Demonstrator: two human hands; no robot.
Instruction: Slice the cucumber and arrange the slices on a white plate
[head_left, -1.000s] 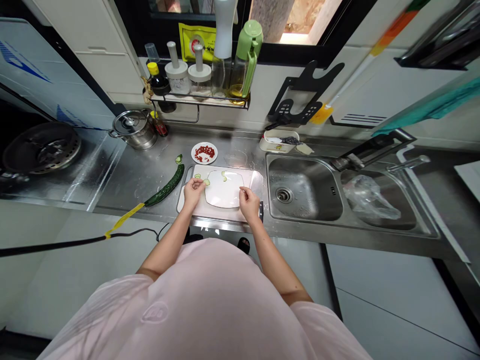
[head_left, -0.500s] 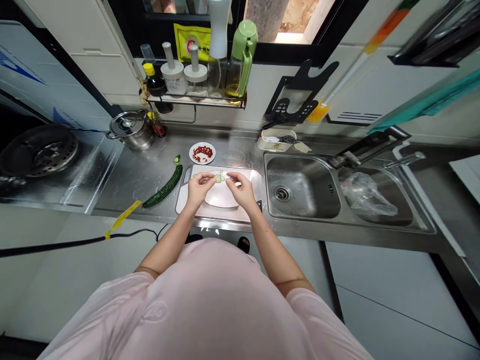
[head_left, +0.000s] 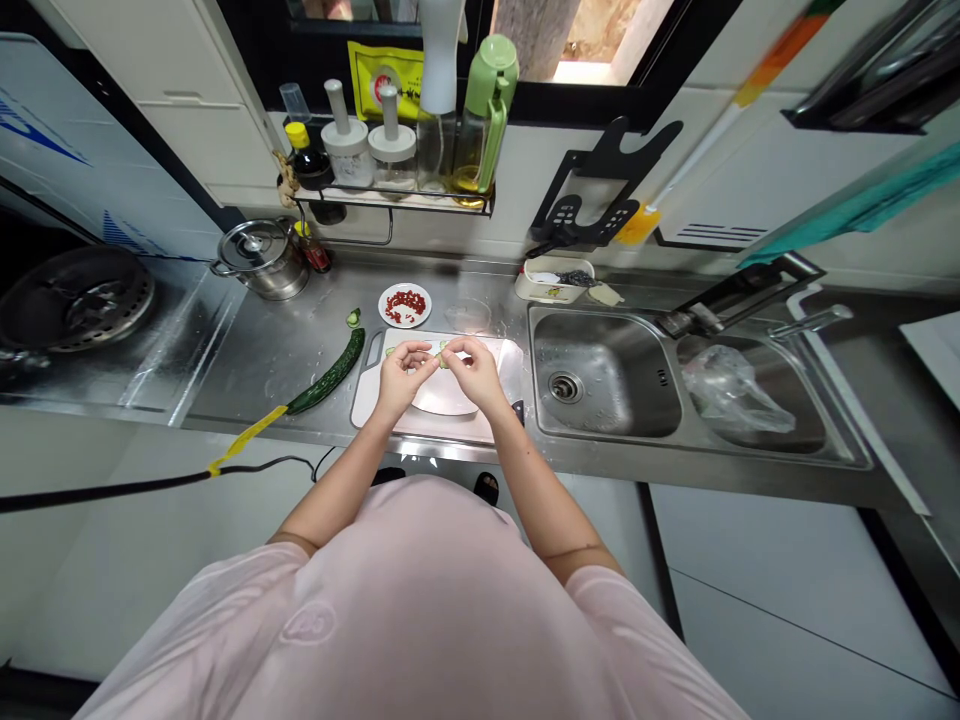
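Over the white cutting board (head_left: 365, 400), my left hand (head_left: 403, 375) and my right hand (head_left: 474, 375) meet fingertip to fingertip. Both are closed in a pinch on a small pale-green cucumber slice (head_left: 442, 361), mostly covered by the fingers. Another bit of cucumber shows beside my left fingers. Below the hands a broad knife blade (head_left: 442, 398) lies flat on the board, its dark handle (head_left: 518, 411) at the right edge. A long dark-green cucumber (head_left: 330, 375) rests left of the board, with a cut-off cucumber end (head_left: 354, 318) behind it.
Behind the board stands a white plate (head_left: 405, 322) of chopped red pieces. A steel sink (head_left: 607, 400) lies to the right, a lidded pot (head_left: 262, 262) back left. A yellow strap (head_left: 251, 436) on a black pole reaches the counter's front edge. Bottles and jars fill the wall rack (head_left: 397, 203).
My hands have come together; the right moved left until its fingertips met the left's. The pale slices between them are now largely covered. The yellow strap appears closer to the whole cucumber.
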